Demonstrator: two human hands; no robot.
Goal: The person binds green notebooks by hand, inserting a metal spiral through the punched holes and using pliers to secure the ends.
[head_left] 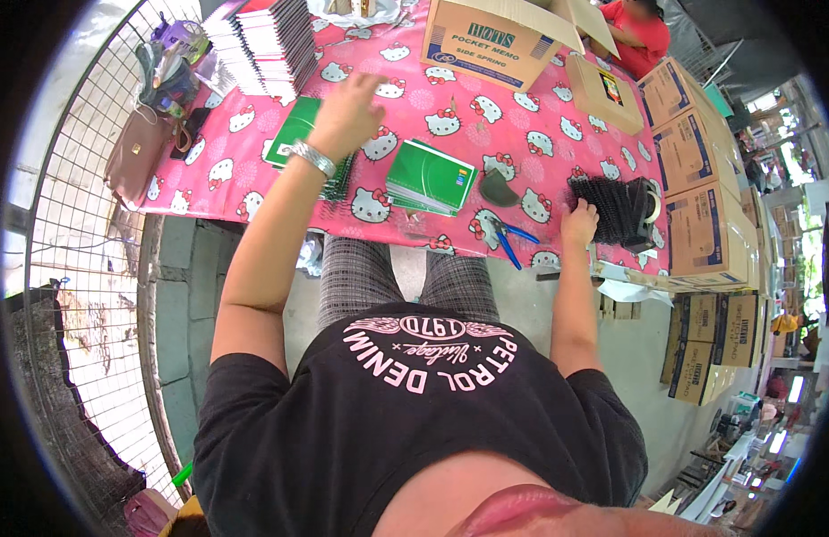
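Note:
My left hand (347, 116) is raised over the table with its fingers spread, holding nothing. Under it and my wrist lies a stack of green notebooks (294, 130), partly covered by my forearm. My right hand (580, 224) is at the near left edge of a pile of black spiral binding coils (611, 201), its fingers curled in against them. Between my hands sits a second stack of green-covered booklets (430, 177). Right of that stack are a dark grey-green curved piece (499, 190) and blue-handled pliers (511, 240).
A tape roll (653, 208) stands beside the coils. Tall notebook stacks (267, 49) and a brown bag (146, 157) are at the left. An open carton (482, 49) is at the back; more cartons (705, 228) line the right side. Another person (643, 40) sits at the far right.

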